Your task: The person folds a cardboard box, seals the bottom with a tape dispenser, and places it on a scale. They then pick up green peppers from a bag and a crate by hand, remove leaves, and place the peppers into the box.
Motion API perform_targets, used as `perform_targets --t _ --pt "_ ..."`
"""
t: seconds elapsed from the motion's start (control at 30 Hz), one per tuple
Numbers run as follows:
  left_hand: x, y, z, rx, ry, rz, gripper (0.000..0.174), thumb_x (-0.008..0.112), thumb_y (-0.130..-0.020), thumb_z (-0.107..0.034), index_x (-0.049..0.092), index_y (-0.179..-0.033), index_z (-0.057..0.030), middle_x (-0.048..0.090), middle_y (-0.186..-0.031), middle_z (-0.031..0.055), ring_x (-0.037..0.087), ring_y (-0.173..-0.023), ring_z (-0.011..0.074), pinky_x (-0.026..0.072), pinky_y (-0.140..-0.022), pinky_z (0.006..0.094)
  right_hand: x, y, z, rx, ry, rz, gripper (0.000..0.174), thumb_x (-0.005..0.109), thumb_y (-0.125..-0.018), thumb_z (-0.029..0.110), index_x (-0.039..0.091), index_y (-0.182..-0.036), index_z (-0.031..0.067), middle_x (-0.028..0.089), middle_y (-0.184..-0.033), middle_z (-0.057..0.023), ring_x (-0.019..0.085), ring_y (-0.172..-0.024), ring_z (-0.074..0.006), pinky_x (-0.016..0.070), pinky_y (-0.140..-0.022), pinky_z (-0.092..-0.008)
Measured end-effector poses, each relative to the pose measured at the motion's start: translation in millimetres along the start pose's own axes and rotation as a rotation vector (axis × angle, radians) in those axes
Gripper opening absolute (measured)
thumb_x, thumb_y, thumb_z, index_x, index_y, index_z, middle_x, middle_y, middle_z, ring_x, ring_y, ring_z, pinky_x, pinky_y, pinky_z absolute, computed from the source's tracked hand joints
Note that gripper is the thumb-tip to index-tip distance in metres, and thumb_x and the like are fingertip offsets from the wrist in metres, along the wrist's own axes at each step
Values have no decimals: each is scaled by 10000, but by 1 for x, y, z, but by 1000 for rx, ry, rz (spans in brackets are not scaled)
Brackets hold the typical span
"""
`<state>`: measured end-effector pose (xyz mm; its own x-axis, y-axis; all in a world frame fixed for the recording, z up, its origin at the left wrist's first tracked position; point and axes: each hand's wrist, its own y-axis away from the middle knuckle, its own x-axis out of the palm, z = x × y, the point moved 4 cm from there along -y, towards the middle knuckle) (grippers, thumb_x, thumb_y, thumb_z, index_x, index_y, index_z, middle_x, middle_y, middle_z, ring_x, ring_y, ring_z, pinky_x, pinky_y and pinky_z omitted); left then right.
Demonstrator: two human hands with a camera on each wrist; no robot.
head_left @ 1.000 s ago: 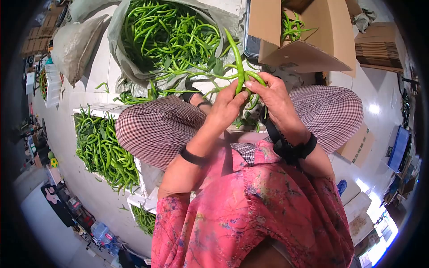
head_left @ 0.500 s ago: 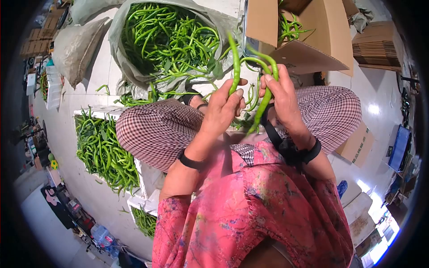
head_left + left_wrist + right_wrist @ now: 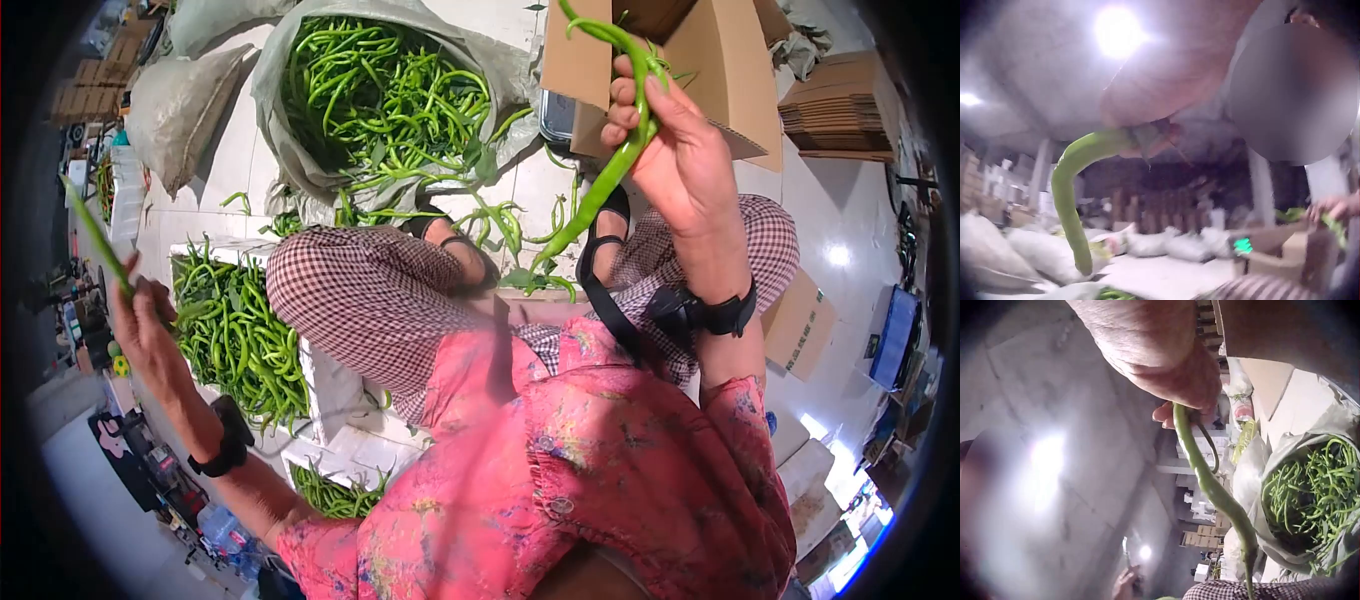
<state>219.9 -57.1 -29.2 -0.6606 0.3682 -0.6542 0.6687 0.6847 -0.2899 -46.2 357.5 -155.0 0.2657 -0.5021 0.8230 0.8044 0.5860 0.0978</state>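
In the head view the left hand (image 3: pixel 150 325) is out at the far left, gripping a green pepper (image 3: pixel 95 235) beside the full white crate (image 3: pixel 312 375). The left wrist view shows that curved pepper (image 3: pixel 1069 181) hanging from the fingers. At the upper right, the right hand (image 3: pixel 680 150) holds long green peppers (image 3: pixel 612 178) in curled fingers, near the front of the cardboard box (image 3: pixel 735 75). One long pepper (image 3: pixel 1216 494) points away from the right hand (image 3: pixel 1172 369) in the right wrist view.
An open sack (image 3: pixel 270 100) full of peppers lies at the top, with a closed sack (image 3: pixel 175 115) to its left. Loose peppers (image 3: pixel 495 220) lie between the feet. A second crate (image 3: pixel 375 450) stands lower left; flattened cardboard (image 3: pixel 840 105) is stacked at the right.
The hands have moved apart from the middle: the left hand far to the left with one pepper, the right hand up and right toward the cardboard box with its peppers.
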Motion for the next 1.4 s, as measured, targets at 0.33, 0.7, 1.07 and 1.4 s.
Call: perform_targets --t 0.33,0.7,1.07,1.4 --pt "1 86 158 -371 15 209 348 609 -905 -83 570 -1221 59 643 -1128 145 616 -996 179 469 -909 295 -47 -55 151 -214 278 -32 388 487 -979 106 411 -1300 -98 546 -1110 -140 544 -980 -188 462 -895 -306" --pt "249 64 138 -639 178 614 365 542 -916 -95 545 -1248 58 630 -1177 207 612 -1087 281 476 -973 350 45 1 4 -180 1443 -115 210 596 -875 116 641 -1041 -5 653 -908 -84 626 -852 -168 487 -781 -298" --pt "391 10 254 -236 -190 374 467 685 -792 -216 582 -1167 43 637 -1031 261 602 -976 410 461 -877 458 -140 -122 -197 195 1512 -206 277 627 -841 145 607 -1072 -7 623 -1006 -216 636 -920 -352 510 -745 -413" --pt "456 9 264 -302 -176 358 508 747 -676 -163 539 -1077 69 580 -1025 260 546 -980 426 428 -878 470 -166 -250 -239 -281 1982 -113 494 613 -788 93 466 -1235 -59 541 -1109 -279 520 -1038 -431 413 -930 -468"
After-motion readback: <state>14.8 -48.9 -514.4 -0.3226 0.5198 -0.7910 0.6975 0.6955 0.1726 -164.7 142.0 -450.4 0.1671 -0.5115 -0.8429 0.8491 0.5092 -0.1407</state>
